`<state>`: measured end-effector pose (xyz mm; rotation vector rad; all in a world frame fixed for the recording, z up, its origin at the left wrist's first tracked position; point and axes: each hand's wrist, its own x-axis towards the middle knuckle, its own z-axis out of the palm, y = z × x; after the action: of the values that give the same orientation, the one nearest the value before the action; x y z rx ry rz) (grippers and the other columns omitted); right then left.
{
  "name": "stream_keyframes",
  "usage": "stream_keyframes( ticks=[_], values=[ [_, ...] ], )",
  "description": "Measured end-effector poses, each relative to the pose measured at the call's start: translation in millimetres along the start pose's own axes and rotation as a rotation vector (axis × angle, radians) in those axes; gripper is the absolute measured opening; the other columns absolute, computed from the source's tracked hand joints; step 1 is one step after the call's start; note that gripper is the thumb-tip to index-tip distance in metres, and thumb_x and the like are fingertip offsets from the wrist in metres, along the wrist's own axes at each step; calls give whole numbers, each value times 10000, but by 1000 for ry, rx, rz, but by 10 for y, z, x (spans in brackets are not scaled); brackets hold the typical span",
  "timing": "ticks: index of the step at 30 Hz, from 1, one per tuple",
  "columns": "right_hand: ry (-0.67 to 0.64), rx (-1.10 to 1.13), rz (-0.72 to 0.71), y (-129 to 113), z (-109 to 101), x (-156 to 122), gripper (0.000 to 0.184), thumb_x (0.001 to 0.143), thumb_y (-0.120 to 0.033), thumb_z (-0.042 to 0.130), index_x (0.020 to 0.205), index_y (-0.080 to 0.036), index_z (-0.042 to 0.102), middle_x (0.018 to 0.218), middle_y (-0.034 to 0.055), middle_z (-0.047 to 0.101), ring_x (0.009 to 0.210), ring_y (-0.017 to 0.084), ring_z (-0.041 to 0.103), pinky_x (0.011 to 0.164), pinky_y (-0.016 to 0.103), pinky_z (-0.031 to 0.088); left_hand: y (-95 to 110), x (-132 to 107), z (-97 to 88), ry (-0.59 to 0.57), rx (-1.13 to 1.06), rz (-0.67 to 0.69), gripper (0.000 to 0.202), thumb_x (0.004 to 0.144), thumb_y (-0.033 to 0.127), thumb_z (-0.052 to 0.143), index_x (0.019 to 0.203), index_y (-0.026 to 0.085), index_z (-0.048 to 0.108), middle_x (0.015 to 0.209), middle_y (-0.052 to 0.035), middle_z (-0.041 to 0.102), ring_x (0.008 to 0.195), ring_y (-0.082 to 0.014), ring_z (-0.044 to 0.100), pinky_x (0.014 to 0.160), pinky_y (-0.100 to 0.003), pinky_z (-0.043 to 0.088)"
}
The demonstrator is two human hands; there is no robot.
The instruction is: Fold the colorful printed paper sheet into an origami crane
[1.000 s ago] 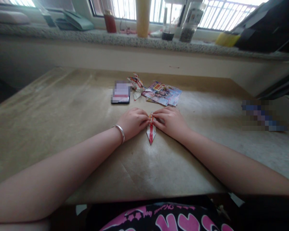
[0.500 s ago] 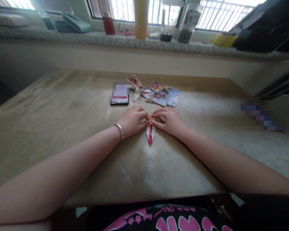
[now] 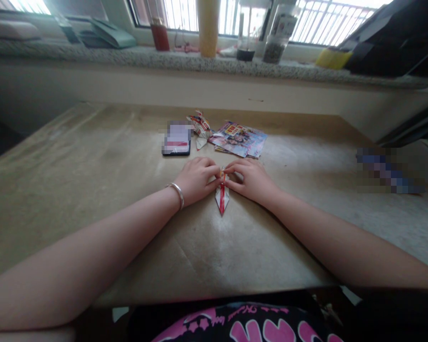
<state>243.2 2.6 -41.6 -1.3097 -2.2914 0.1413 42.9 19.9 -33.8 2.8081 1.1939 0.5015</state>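
Observation:
A small folded paper piece point(image 3: 221, 198), white with a red stripe and a pointed near end, lies on the tan table point(image 3: 92, 156). My left hand point(image 3: 196, 178), with a silver bracelet on its wrist, has curled fingers pinching the piece's far end from the left. From the right, my right hand point(image 3: 252, 179) pinches the same far end. The fingertips of both hands meet over the paper and hide its top.
Beyond my hands lie a phone point(image 3: 177, 138), another folded paper figure point(image 3: 200, 127) and a stack of colourful printed sheets point(image 3: 239, 138). A blurred blue object point(image 3: 388, 171) sits at the right. The windowsill point(image 3: 185, 59) holds jars, a red cup and a yellow cylinder.
Both hands have stayed on the paper piece's far end, with only slight finger shifts. The view has moved a little.

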Motion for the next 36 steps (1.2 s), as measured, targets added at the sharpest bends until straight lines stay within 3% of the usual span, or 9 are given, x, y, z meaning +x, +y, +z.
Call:
stream_keyframes(
  ticks=[6,15,21,30,36],
  values=[
    [-21,-9,7,-10,-8,-10,287,826,-442,621,1005,-225,678,1113,55,674,1046,255,566,921,408,416,75,19,-42,-35,60,-21,240,879,396,512,910,204,652,1028,-72,627,990,-255,552,904,-410,411],
    [-41,-77,61,-23,-4,-12,359,805,-450,637,1031,-174,597,1076,114,645,1032,275,554,903,400,414,79,14,-24,-121,29,-91,414,913,434,465,1269,228,518,1273,-92,518,1214,-261,449,1064,-421,321],
    [-45,-24,37,37,20,-13,291,816,-439,624,979,-199,599,1067,93,635,1038,260,544,905,396,412,49,-4,-12,-172,-3,-89,399,957,364,371,1327,255,474,1328,-89,465,1284,-259,381,1100,-441,275],
    [-33,-28,35,24,2,-19,267,801,-427,642,950,-210,600,1046,92,642,1011,261,554,883,403,420,-1,-1,-25,-200,49,-44,493,952,446,383,1412,269,395,1388,-99,455,1302,-286,378,1126,-493,198],
    [-24,18,7,26,-5,-29,218,809,-406,640,893,-206,609,1048,79,654,1013,246,560,897,394,421,-1,-23,5,-212,43,-69,462,967,429,338,1386,256,425,1488,-95,359,1383,-280,295,1140,-493,196]
  ],
)
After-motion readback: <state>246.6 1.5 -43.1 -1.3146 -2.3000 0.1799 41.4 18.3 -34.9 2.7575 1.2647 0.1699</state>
